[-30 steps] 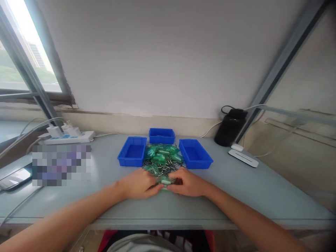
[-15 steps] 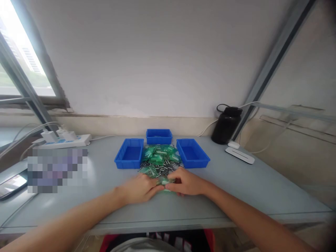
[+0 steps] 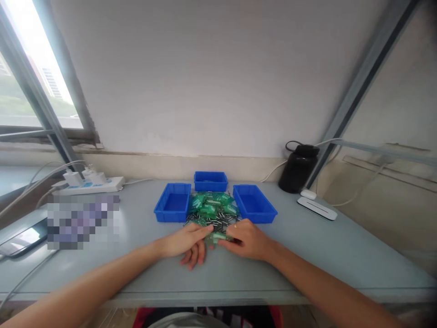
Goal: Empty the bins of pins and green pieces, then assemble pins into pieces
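Between my two hands is a small green plastic packet (image 3: 217, 237). My left hand (image 3: 187, 242) pinches its left end, thumb on top and the other fingers curled underneath. At the packet's right end, my right hand (image 3: 248, 240) grips with its thumb and bent fingers; a ring shows on one finger. Just beyond the hands lies a heap of similar green packets (image 3: 209, 208). Loose dark and silvery metal pins or screws (image 3: 223, 219) are spread at the near side of the heap, partly behind my fingers.
Blue trays surround the heap: a left tray (image 3: 164, 217), a right tray (image 3: 266, 218) and a back tray (image 3: 210, 185). A black bottle (image 3: 298, 168) and a white flat device (image 3: 317, 208) stand to the right. At left are a power strip (image 3: 112, 183) and a phone (image 3: 29, 236).
My left hand has rolled over, so its fingers now show curled below the thumb. The packet between the hands is lifted and more visible. The camera view has shifted slightly.
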`<state>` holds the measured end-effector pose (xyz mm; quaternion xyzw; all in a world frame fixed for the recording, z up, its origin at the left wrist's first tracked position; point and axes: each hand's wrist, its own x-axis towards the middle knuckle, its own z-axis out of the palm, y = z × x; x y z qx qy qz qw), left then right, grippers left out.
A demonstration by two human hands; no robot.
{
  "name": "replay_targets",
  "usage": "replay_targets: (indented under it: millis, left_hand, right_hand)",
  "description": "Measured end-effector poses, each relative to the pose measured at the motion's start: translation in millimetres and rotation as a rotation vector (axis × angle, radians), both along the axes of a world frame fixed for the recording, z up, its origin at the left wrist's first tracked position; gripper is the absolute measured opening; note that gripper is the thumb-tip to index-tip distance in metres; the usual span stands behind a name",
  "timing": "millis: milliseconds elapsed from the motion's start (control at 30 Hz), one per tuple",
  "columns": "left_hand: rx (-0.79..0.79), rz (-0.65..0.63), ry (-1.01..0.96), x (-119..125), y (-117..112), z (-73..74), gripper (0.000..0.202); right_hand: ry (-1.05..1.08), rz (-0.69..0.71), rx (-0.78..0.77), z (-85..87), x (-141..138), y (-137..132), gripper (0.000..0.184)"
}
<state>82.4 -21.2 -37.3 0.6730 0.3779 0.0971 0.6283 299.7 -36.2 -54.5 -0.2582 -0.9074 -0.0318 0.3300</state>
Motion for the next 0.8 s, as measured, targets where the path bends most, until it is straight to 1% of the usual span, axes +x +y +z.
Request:
replay_targets:
  millis: [67, 100, 133, 200, 300, 333, 400, 467, 533, 600, 633, 700, 800]
  left_hand:
    - [-0.066, -0.041, 0.024, 0, 0, 4.7, 0.061]
    - [-0.095, -0.061, 0.027, -1, 1, 6.7, 0.057]
    - [-0.123, -0.073, 0.015, -2, 1, 8.2, 0.052]
    - [-0.145, -0.06, -0.062, -4, 1, 9.3, 0.043]
    - [-0.062, -0.043, -0.189, -3, 1, 7.5, 0.041]
    - [-0.011, -0.047, -0.216, -3, 1, 6.5, 0.041]
    - [0.095, -0.051, -0.26, -1, 0, 4.8, 0.04]
    - [0.176, -0.038, -0.286, 1, -1, 3.9, 0.038]
    - [0.215, -0.023, -0.293, 1, -2, 3.8, 0.036]
    - [0.224, -0.026, -0.28, 1, -3, 4.1, 0.035]
    - [0.22, -0.036, -0.271, 0, -3, 4.1, 0.035]
    - [0.21, -0.055, -0.259, 0, -4, 3.5, 0.034]
    - [0.231, -0.061, -0.229, 1, -3, -0.1, 0.032]
  right_hand:
    - [0.005, 0.009, 0.093, -1.1, 1, 0, 0.039]
    - [0.007, 0.021, 0.086, -0.9, 1, 0, 0.039]
    - [0.006, 0.037, 0.041, -0.2, 1, 0, 0.04]
    - [-0.002, 0.09, -0.146, 2.2, 1, -1, 0.044]
    - [0.016, 0.178, -0.501, 7.3, 1, -2, 0.048]
    - [0.046, 0.168, -0.6, 9.2, 1, -2, 0.045]
    - [0.133, 0.083, -0.761, 13.5, 0, -3, 0.036]
    - [0.205, 0.012, -0.91, 18.3, -1, -4, 0.032]
    - [0.217, 0.02, -1.056, 23.5, -1, -5, 0.034]
    - [0.149, 0.056, -1.183, 27.7, -1, -5, 0.032]
    - [0.104, 0.07, -1.222, 29.1, 0, -5, 0.031]
    - [0.037, 0.091, -1.253, 29.6, 0, -4, 0.03]
    - [0.038, 0.092, -1.223, 26.0, 0, -2, 0.028]
